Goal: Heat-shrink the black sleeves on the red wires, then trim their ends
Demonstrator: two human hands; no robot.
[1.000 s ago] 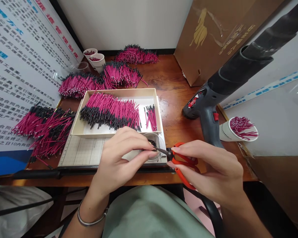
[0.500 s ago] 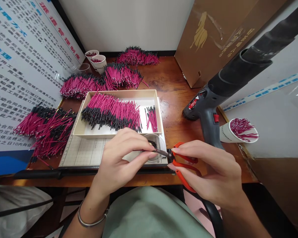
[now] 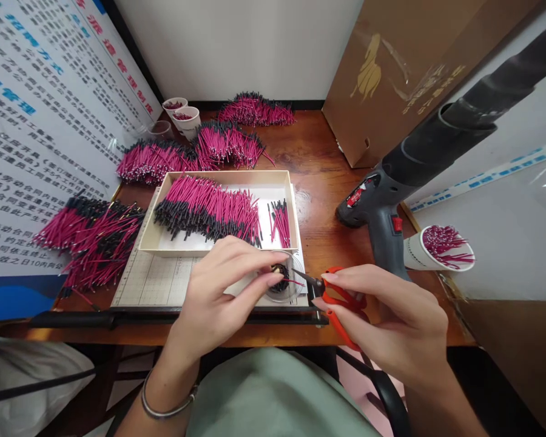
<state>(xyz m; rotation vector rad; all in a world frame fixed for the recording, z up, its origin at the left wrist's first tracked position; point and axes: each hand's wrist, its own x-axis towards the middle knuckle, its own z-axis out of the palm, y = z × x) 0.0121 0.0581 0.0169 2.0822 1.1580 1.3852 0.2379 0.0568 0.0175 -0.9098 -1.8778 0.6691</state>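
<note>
My left hand [image 3: 230,282] is over the front edge of the paper trimmer, thumb and fingers brought together at a thin red wire [image 3: 295,281]. The wire sticks out to the right from the thumb tip; its other end is hidden by the fingers. Behind those fingertips stands a small clear plastic cup [image 3: 295,294] with black bits in it. My right hand [image 3: 391,315] grips orange-handled scissors [image 3: 339,288], their dark blades pointing left, just above the wire and close to my left fingertips.
A cream box [image 3: 218,177] of red wires with black ends rests on the paper trimmer [image 3: 150,282]. Wire piles [image 3: 95,237] lie left and behind. At right are a black heat-gun-like tool [image 3: 384,218], a paper cup [image 3: 416,252] of wires and a cardboard box [image 3: 391,79].
The scissors have drawn back slightly right from my left fingertips. My left thumb and forefinger have parted a little, and the red wire shows beyond them. The view has shifted slightly.
</note>
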